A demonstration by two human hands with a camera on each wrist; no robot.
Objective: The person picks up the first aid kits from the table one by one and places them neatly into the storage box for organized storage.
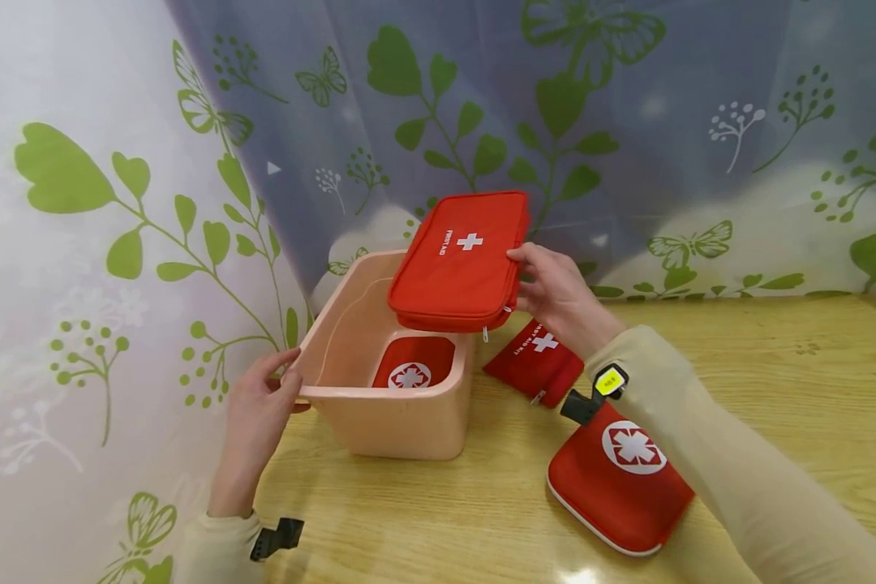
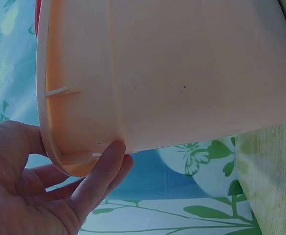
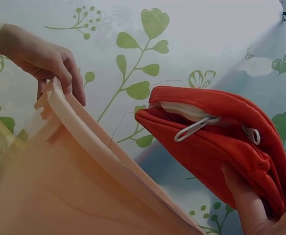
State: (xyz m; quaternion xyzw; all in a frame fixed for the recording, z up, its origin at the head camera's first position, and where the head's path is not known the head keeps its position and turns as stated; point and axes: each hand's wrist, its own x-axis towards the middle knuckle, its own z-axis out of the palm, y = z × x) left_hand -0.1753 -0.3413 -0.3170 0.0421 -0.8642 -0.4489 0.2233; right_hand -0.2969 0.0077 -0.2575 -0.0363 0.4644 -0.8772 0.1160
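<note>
My left hand grips the near left corner of the rim of a peach plastic bin; in the left wrist view the thumb and fingers lie on both sides of that rim. Above the bin's right side, my right hand holds a flat red first aid pouch by its right edge, tilted, with a white cross on top. The right wrist view shows its zipper partly undone along one side. Inside the bin lies another red pouch with a round white emblem, partly hidden by the near wall.
Right of the bin, a small red first aid kit pouch lies on the wooden table. Nearer me is a larger red pouch with a round white emblem, partly under my right forearm. A patterned curtain hangs close behind the bin.
</note>
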